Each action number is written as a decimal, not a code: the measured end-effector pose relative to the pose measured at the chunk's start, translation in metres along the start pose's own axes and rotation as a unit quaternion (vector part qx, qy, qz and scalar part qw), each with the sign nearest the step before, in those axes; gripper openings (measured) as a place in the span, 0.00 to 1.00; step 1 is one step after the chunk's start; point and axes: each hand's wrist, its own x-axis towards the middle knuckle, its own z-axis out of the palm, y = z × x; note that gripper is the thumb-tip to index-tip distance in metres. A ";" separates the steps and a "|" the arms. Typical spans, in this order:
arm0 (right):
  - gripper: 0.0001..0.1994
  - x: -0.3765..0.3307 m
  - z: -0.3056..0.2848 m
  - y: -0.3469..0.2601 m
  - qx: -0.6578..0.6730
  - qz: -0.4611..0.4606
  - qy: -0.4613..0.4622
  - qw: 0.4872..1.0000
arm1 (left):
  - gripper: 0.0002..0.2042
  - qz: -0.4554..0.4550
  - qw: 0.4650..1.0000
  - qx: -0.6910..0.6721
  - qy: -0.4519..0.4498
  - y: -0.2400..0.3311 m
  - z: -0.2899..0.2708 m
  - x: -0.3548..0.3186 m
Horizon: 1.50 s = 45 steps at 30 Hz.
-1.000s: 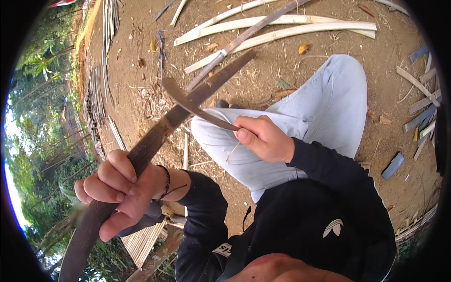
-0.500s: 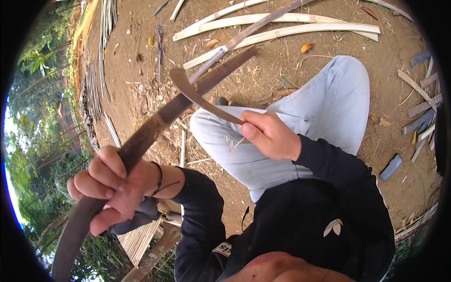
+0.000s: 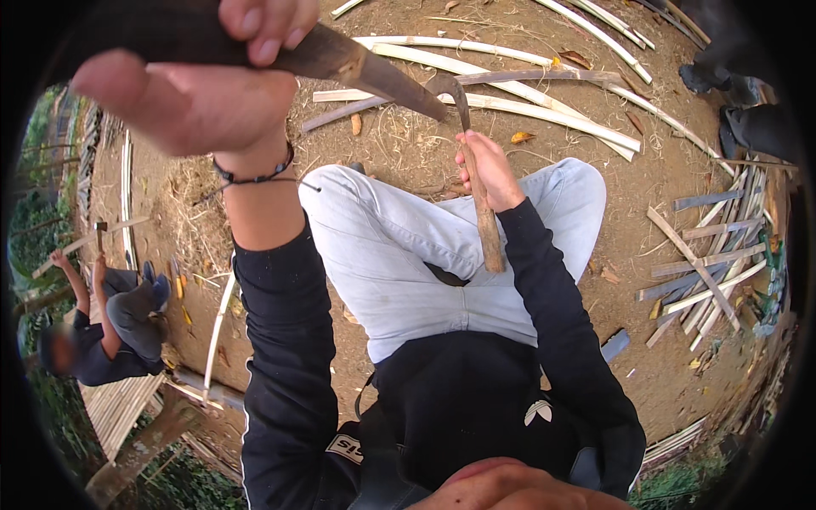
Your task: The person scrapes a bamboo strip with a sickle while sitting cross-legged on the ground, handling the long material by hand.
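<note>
High at the upper left, my left hand point(image 3: 191, 98) grips a dark brown bamboo strip point(image 3: 340, 64) with fingers curled over it. Its left part is dark and blurred, and a paler joint mark shows toward the right end. My right hand point(image 3: 493, 170) is closed round the wooden handle point(image 3: 484, 225) of a sickle, just below the blade. The hooked sickle blade point(image 3: 460, 102) curves up close to the strip's right end; whether they touch I cannot tell. The handle's lower end hangs over my lap, above my pale blue jeans point(image 3: 391, 229).
Pale split bamboo slats point(image 3: 552, 115) lie on the dirt ahead. A heap of short strips point(image 3: 710, 255) is at the right. Someone in dark clothes point(image 3: 127, 319) crouches at the left, holding a hatchet point(image 3: 100, 234). Another person's dark shoe point(image 3: 697, 78) shows at the upper right.
My left hand has lifted the strip up and forward, closer to the view. The sickle has turned in my right hand, so its handle now shows. The view has shifted, too.
</note>
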 end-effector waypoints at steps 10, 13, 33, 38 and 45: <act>0.11 -0.016 -0.002 -0.059 0.307 -0.064 -0.076 0.947 | 0.26 0.083 0.912 0.204 0.346 0.006 -0.022 0.006; 0.10 -0.047 -0.006 -0.092 0.204 -0.175 -0.033 0.963 | 0.20 0.138 0.845 0.276 0.436 0.005 -0.019 0.011; 0.10 -0.002 -0.048 -0.043 0.125 0.022 -0.075 0.989 | 0.10 0.040 0.892 0.293 0.343 0.008 0.002 0.038; 0.07 0.005 -0.048 -0.007 0.035 0.027 -0.067 0.997 | 0.16 0.032 0.845 0.419 0.331 0.014 -0.005 0.037; 0.09 0.011 -0.057 0.001 0.022 0.004 -0.036 0.999 | 0.12 0.078 0.865 0.327 0.372 0.005 0.009 0.054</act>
